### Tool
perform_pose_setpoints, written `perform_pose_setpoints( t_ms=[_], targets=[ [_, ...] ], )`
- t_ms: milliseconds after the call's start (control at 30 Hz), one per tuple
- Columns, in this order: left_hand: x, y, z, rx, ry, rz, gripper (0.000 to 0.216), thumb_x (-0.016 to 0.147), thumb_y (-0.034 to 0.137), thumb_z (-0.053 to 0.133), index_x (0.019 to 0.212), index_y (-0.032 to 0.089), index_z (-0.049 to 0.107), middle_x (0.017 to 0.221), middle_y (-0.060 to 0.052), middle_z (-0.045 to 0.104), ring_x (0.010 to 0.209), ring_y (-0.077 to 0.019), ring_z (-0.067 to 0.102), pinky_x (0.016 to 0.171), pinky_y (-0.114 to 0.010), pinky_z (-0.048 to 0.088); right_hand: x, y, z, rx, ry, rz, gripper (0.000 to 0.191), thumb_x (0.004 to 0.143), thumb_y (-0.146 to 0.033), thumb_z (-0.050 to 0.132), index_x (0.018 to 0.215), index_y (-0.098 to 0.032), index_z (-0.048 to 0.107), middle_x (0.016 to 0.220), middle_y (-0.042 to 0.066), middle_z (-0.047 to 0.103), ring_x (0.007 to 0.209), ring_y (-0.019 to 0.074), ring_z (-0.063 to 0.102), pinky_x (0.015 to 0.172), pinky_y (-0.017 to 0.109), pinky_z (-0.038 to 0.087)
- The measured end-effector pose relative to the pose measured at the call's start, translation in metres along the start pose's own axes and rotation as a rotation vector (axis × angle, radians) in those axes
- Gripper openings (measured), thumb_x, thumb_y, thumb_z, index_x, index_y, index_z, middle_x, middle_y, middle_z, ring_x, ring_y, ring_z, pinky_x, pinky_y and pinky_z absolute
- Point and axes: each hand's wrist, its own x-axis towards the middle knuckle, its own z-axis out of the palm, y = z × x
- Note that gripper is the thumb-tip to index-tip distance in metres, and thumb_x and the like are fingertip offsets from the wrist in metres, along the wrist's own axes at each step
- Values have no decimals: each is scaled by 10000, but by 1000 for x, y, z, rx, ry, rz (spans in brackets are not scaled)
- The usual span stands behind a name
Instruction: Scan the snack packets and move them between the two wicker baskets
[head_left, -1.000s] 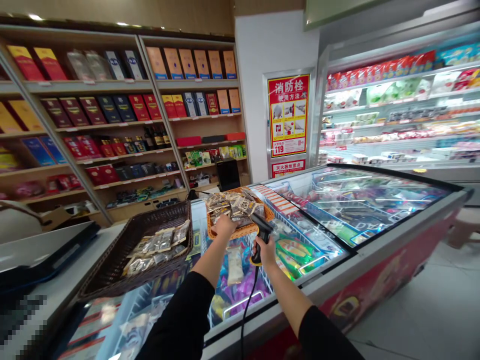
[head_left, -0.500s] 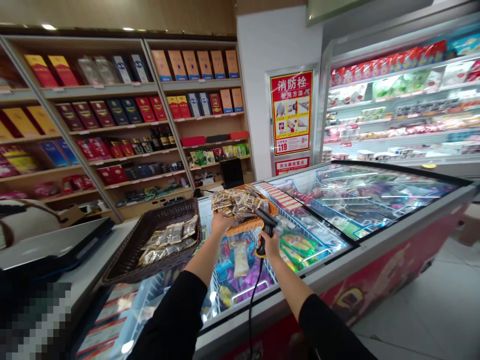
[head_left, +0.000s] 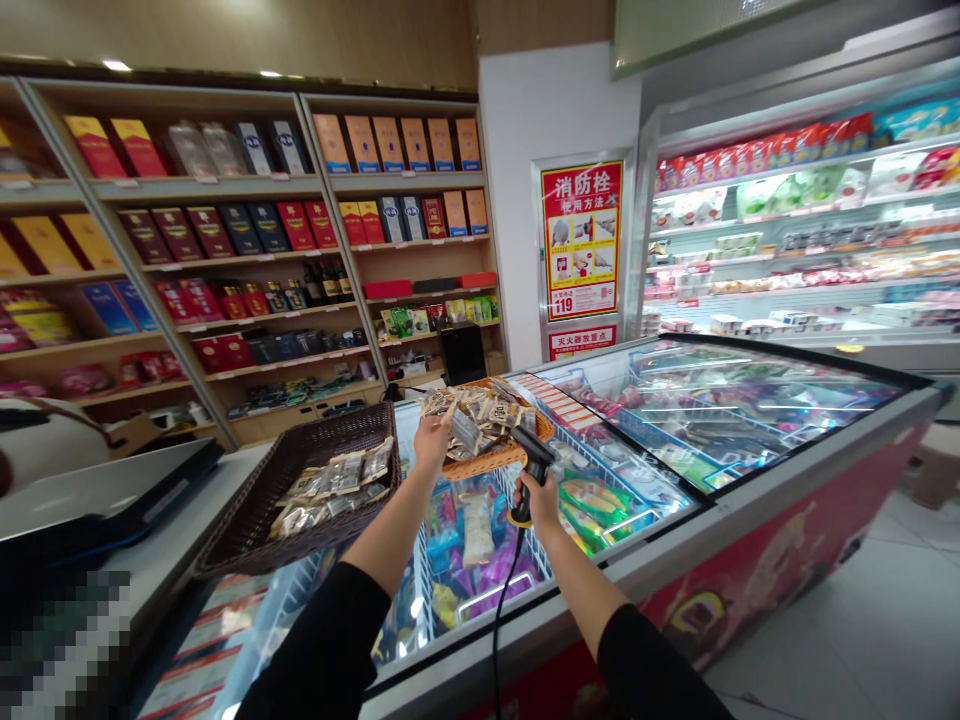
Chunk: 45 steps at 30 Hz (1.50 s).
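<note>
While the right fingers [head_left: 519, 489] clamp the scanner [head_left: 535, 456], partly hiding it, the left fingers [head_left: 438, 430] pinch a blurred packet [head_left: 466, 432].

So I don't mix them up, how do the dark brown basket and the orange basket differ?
The dark brown basket looks larger than the orange basket. In the dark brown basket, packets cover part of the floor; the orange basket is heaped. The left hand is at the orange basket, apart from the dark brown basket. Both are woven and hold small packets.
</note>
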Motion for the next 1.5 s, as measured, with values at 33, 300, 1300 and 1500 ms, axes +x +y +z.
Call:
perform_pose_setpoints(
  t_ms=[33, 300, 1300, 1500],
  targets=[
    [6, -1, -13, -77, 13, 25, 181, 705, 304, 542, 822, 178, 597, 713, -24, 654, 608, -147, 609, 562, -243, 453, -2, -2, 1, -13, 5, -2, 289, 618, -339, 662, 687, -216, 409, 456, -78, 499, 301, 95, 440, 308, 209, 347],
    [21, -29, -102, -131, 120, 102, 299, 635, 325, 669, 897, 181, 658, 821, -51, 701, 729, -170, 642, 596, -242, 492, -40, -7, 22, -426, -163, -305, 156, 713, -330, 578, 766, -200, 509, 489, -49, 517, 412, 134, 490, 431, 240, 395],
    [6, -50, -107, -584, 208, -26, 406, 593, 309, 724, 948, 126, 656, 859, -78, 688, 729, -148, 638, 667, -268, 511, -71, -1, 49, -738, -504, -376, 184, 699, -253, 616, 876, -207, 636, 651, 10, 625, 590, 195, 554, 552, 255, 371],
    [5, -50, -117, -286, 557, 78, 403, 788, 275, 488, 1164, 164, 582, 926, -72, 658, 820, -153, 614, 756, -281, 481, -71, -1, 48, -700, -473, -351, 143, 676, -270, 631, 805, -208, 633, 635, -1, 604, 570, 176, 518, 538, 253, 361]
  ],
)
